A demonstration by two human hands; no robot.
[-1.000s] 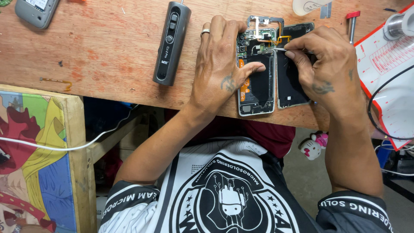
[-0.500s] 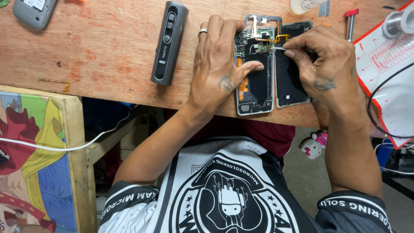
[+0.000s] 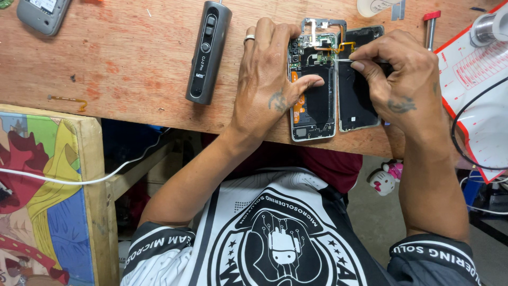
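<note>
Near the upper middle of the frame, on the wooden table (image 3: 132,63), lies an opened phone (image 3: 313,87) with its back cover removed, so the black battery and the green circuit board at its top end are visible. The left hand (image 3: 267,85) rests flat over the left side of this phone; its fingers are spread a little apart and point toward the top of the frame, and the thumb presses on the black battery area, so it pins the phone down without closing around it. A ring sits on one finger of this hand. Just beside the phone, to the right and touching it or nearly so, lies a dark screen panel (image 3: 355,103), joined to the phone by a thin orange flex cable at the top. The right hand (image 3: 405,79) lies over the upper right part of this panel, and its thumb and index finger are pinched together on thin metal tweezers (image 3: 344,60), whose tip reaches the circuit board at the top of the phone. Left of the left hand, well apart from the phone, lies a long dark grey handheld device (image 3: 208,50) with buttons. At the upper right of the frame a white mat with red border (image 3: 476,74) lies under a black cable.
</note>
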